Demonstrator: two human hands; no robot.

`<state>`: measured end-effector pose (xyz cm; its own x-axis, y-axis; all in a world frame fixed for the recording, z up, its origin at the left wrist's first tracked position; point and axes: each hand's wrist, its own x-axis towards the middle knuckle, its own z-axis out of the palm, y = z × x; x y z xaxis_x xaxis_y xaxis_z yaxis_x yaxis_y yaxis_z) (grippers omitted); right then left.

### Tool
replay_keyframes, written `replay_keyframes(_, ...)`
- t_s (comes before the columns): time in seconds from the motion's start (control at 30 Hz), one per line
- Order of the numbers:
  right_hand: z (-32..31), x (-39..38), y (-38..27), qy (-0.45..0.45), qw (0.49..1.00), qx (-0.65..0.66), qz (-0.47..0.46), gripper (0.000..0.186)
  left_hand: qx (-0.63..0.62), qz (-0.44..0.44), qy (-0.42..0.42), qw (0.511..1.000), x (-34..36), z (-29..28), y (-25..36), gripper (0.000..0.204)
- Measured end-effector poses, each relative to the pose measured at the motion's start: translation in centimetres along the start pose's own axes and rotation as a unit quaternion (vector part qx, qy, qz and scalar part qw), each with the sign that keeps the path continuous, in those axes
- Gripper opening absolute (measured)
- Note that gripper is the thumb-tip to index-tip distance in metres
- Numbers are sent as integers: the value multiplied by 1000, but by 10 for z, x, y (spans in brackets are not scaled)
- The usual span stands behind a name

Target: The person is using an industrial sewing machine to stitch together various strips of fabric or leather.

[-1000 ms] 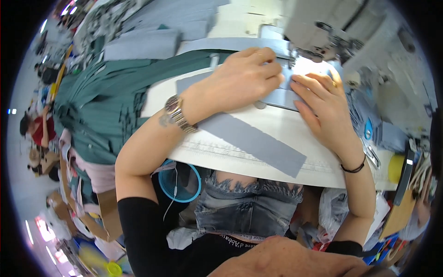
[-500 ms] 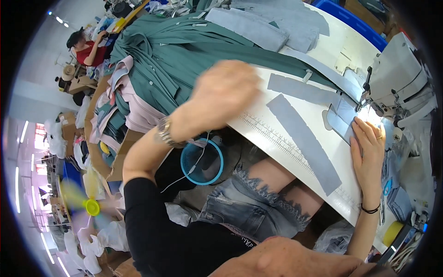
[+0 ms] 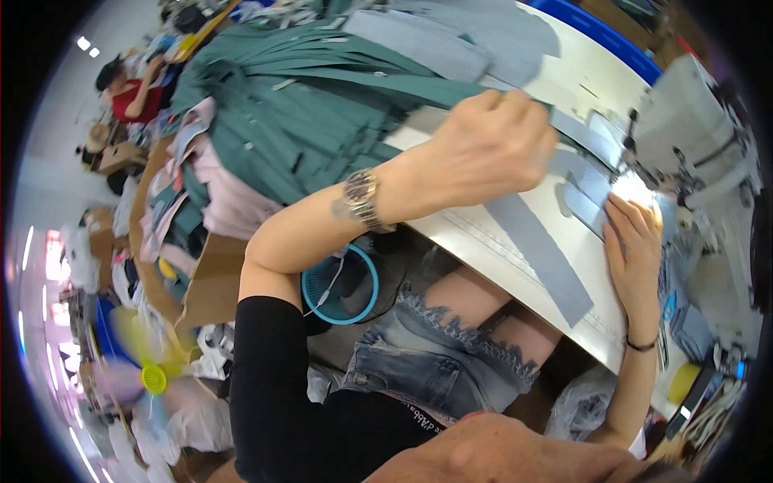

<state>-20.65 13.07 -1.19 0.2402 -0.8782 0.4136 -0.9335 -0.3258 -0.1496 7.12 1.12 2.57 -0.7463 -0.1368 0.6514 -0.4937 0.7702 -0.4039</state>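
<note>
Loosely curled, the left hand (image 3: 493, 151) hovers blurred, its hold impossible to tell, while the right hand (image 3: 634, 245), thumb spread from its fingers, rests near the sewing machine (image 3: 694, 113), a straight gray cloth strip (image 3: 543, 262) lying flat to its left.

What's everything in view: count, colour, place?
Smooth work table: one, white, upper right
Bulky sewing machine: one, white, table's right end
Flat fabric strips: at least two, grey, table's front and by machine
Flat fabric pile: several, blue-grey, table's far side
Loose fabric heap: one, green, table's left end
Open cardboard box: one, brown, left of table
Draped cloth: uncountable, pink, by box
Round plastic basket: one, blue, below table
Bladed fan: one, yellow, lower left
Long bin: one, blue, beyond table
Co-worker: one, red top, upper left
Assorted clutter: uncountable, mixed, picture edges
Left hand: one, bare, over table, grip unclear
Right hand: one, bare, by machine
</note>
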Motion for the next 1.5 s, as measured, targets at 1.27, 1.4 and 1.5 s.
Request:
replay_keyframes(1.27, 3, -7, 0, 30, 999, -1, 13, 27, -170, 130, -70, 974, 41, 79, 47, 43)
replay_keyframes(1.4, 6, -8, -1, 31, 999, 20, 40, 23, -157, 138, -67, 976, 41, 79, 48, 43)
replay_keyframes(1.5, 5, -6, -2, 41, 998, 27, 31, 25, -153, 145, -62, 976, 43, 78, 49, 42)
